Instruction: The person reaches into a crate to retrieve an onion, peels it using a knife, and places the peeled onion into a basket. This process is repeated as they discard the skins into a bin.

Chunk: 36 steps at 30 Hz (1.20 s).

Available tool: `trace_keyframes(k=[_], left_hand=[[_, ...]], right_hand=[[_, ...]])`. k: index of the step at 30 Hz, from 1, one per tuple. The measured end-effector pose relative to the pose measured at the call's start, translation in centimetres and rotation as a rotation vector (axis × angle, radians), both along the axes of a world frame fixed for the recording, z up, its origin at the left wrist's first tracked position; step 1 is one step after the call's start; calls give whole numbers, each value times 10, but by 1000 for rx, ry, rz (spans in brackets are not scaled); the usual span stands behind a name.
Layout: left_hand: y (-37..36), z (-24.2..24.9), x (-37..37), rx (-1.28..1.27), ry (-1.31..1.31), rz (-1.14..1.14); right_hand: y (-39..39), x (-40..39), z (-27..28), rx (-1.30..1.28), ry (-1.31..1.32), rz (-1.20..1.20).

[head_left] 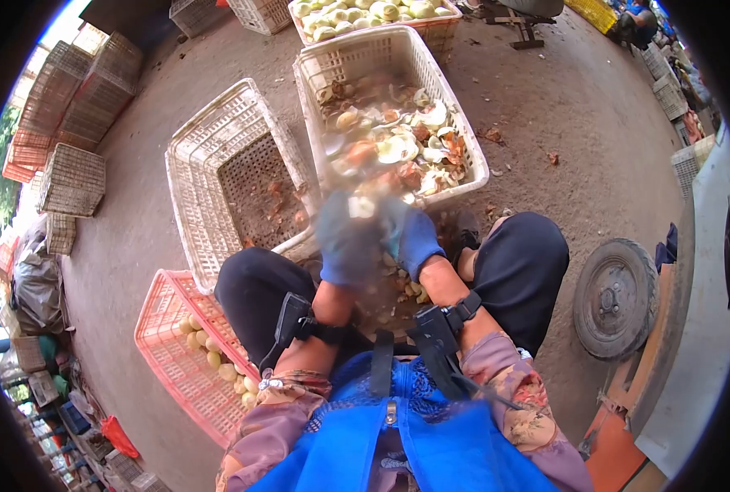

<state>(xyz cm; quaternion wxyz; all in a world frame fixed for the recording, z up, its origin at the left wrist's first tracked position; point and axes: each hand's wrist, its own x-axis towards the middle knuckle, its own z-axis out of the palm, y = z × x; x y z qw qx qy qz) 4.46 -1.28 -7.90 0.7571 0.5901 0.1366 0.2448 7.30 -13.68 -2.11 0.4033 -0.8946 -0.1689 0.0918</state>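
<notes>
My left hand (348, 246) and my right hand (415, 238), both in blue gloves, are close together between my knees, at the near edge of a white crate (473, 160) of onion peels. A smear over the view blurs the fingers. A pale onion (361, 207) shows at the fingertips of my left hand, which is closed on it. My right hand is curled right beside it, and I cannot tell what is in its fingers. Onion skins and cut pieces (397, 148) lie inside the white crate. Below my hands are more pale onions (414, 291), partly covered by my wrists.
A tilted white crate (193, 180) with a few scraps stands to the left. Peeled onions (209, 344) lie in a pink crate (180, 361) by my left knee. Behind is a crate full of onions (365, 12). A wheel (616, 299) is at the right; stacked crates (74, 98) stand far left.
</notes>
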Motion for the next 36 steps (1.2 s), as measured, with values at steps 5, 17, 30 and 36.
trace_keyframes(k=[5,17,30,36], left_hand=[[20,1,-5,928,6,33],[13,-9,6,168,61,174],[25,-53,8,1563,33,166],[17,-13,8,765,149,209]], right_hand=[[-6,-1,3,52,-53,71],[-6,-9,6,-282,-137,310],[15,-8,-5,-448,-103,75],[8,-10,-16,-75,29,97]])
